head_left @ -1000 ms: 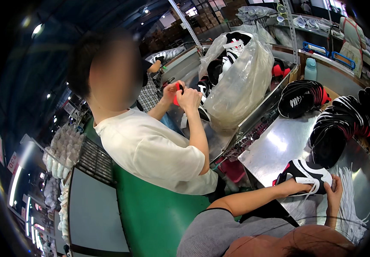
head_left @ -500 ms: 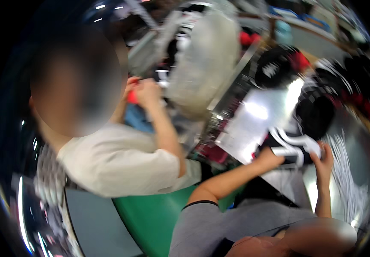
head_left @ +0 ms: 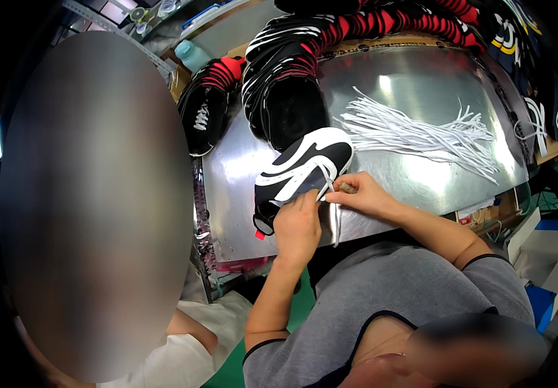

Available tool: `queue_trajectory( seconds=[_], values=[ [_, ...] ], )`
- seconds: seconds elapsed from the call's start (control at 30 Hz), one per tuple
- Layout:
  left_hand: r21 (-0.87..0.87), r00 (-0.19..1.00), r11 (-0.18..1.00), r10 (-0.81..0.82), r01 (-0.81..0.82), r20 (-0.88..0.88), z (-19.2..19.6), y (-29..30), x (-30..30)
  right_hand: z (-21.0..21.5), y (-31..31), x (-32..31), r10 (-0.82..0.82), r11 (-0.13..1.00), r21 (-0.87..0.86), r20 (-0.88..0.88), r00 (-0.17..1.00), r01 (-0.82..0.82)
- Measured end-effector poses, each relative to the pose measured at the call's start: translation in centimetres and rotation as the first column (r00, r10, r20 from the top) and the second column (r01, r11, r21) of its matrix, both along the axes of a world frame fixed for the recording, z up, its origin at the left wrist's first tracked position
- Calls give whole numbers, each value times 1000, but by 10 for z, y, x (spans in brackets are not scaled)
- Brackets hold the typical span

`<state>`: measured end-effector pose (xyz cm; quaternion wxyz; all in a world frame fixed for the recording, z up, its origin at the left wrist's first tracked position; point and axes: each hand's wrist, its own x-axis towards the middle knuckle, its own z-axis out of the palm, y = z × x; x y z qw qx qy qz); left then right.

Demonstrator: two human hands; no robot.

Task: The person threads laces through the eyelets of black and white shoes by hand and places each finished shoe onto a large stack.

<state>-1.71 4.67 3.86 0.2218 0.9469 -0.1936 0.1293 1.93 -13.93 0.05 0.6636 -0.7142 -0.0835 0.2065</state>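
Note:
A black and white shoe (head_left: 305, 158) with a red tab at its heel rests on its side on the metal-topped table (head_left: 240, 187). My left hand (head_left: 297, 229) grips the shoe's near edge by the opening, its fingertips partly hidden there. Beside it my right hand (head_left: 363, 194) is closed in a pinch on a white shoelace (head_left: 332, 187) at the shoe's eyelets. One lace end hangs below my fingers toward the table's near edge. A tan cover wraps one fingertip of that hand.
Loose white shoelaces (head_left: 421, 139) lie in a bundle right of the shoe. Behind it, black and red shoes (head_left: 285, 103) stand in a long packed row, with another black shoe (head_left: 204, 116) to the left. A co-worker's pale sleeve (head_left: 195, 330) is close at my left.
The view has swung to the right, and the co-worker looms nearer on the left. Earlier both my hands held the shoe at its two ends; now my right hand pinches a lace.

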Motion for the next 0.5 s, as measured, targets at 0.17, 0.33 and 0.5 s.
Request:
queue_trajectory(
  seconds=[0.17,0.33,0.5],
  values=[
    [-149,995,984,96,-94,5,16,2,4,-6,-16,-14,223,974,56,-63,973,-220],
    [-429,957,855,251,-291,-148,44,53,-2,-25,-57,-50,668,743,-171,253,700,-647],
    [-485,954,853,44,-191,-297,41,46,8,-2,-91,-65,402,913,-157,194,895,-376]
  ],
)
